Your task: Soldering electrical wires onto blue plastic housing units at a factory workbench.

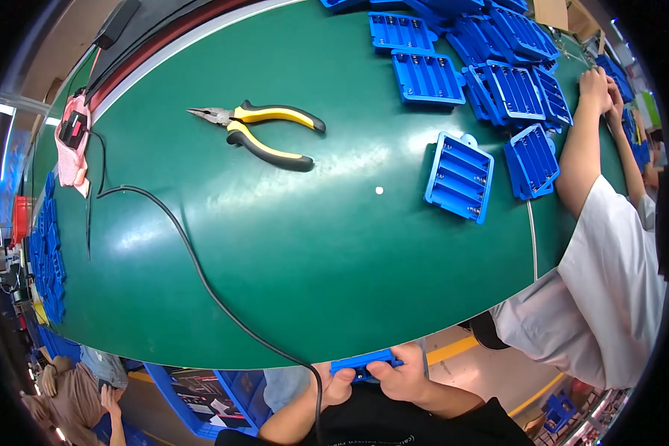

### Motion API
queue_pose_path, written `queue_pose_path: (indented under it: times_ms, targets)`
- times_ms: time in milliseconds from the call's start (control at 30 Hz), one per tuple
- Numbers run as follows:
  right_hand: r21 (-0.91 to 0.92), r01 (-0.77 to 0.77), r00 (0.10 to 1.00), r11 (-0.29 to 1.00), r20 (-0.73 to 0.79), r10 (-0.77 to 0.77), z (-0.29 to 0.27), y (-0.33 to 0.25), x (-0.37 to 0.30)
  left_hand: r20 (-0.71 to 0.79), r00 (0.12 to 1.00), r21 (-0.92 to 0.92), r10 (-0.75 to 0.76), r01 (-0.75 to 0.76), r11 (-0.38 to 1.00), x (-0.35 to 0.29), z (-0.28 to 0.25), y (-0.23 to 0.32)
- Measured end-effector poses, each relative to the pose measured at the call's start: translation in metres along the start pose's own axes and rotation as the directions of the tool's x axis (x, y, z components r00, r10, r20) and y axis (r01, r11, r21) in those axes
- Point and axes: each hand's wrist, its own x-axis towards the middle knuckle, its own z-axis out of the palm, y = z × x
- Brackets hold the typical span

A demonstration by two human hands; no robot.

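Observation:
Close to my body, at the table's near edge, a blue plastic battery holder (364, 363) is gripped between both hands. My left hand (336, 383) closes on its left end, and my right hand (403, 377) closes on its right end with the thumb pressed against it. Part of the holder is hidden by my fingers. A black cable (223, 306) runs across the table and passes down by my left hand. Farther off lie pliers (264, 130) with yellow and black handles, jaws pointing left. One blue battery holder (459, 178) rests alone to the right, its slots facing up.
Many more battery holders (428, 77) are heaped at the far right of the green table (275, 223). A co-worker's arm (583, 149) reaches in beside them. A pink cloth (73, 149) with a black device lies at the left. Blue parts (47, 256) line the left edge.

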Motion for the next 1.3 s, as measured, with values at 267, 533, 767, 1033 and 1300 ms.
queue_pose_path:
  times_ms: [267, 533, 767, 1033, 1300]
  targets:
    - [0.097, -0.214, 0.976, 0.972, 0.074, 0.207, -0.001, -0.012, -0.005, -0.038, 0.987, -0.049, -0.155, 0.153, 0.987, -0.018, 0.001, -0.002]
    - [0.045, -0.249, 0.966, 0.968, 0.087, 0.244, -0.002, -0.011, -0.007, -0.103, 0.981, -0.081, -0.162, 0.154, 0.985, -0.016, 0.005, 0.001]
    - [0.077, -0.257, 0.966, 0.963, 0.027, 0.255, 0.003, -0.022, -0.004, -0.067, 0.990, 0.032, -0.128, 0.130, 0.991, -0.020, 0.001, 0.001]
    - [0.067, -0.294, 0.955, 0.954, 0.058, 0.290, 0.001, -0.025, -0.006, -0.115, 0.983, -0.012, -0.141, 0.141, 0.990, -0.017, 0.005, 0.010]
    - [0.085, -0.325, 0.945, 0.942, 0.062, 0.321, 0.002, -0.028, -0.006, -0.086, 0.980, 0.012, -0.178, 0.180, 0.984, -0.013, 0.008, 0.020]
